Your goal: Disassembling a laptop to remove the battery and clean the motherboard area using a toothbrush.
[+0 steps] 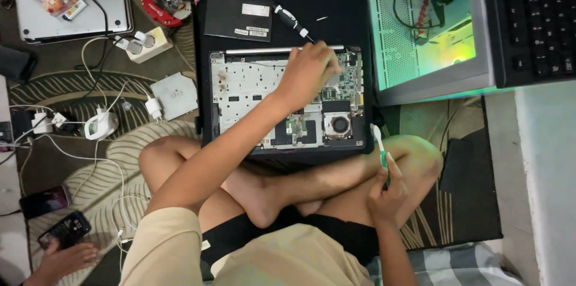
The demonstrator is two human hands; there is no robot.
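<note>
Two hands split our work: left hand presses flat on the opened laptop, steadying it; right hand grips a toothbrush upright, ready.

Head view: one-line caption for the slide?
Left hand on opened laptop circuit board, right hand holding a toothbrush.

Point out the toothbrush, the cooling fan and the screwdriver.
toothbrush [380, 149]: head view, on its green and white neck.
cooling fan [340, 124]: head view, on the round hub.
screwdriver [290, 21]: head view, on the black handle.
</note>
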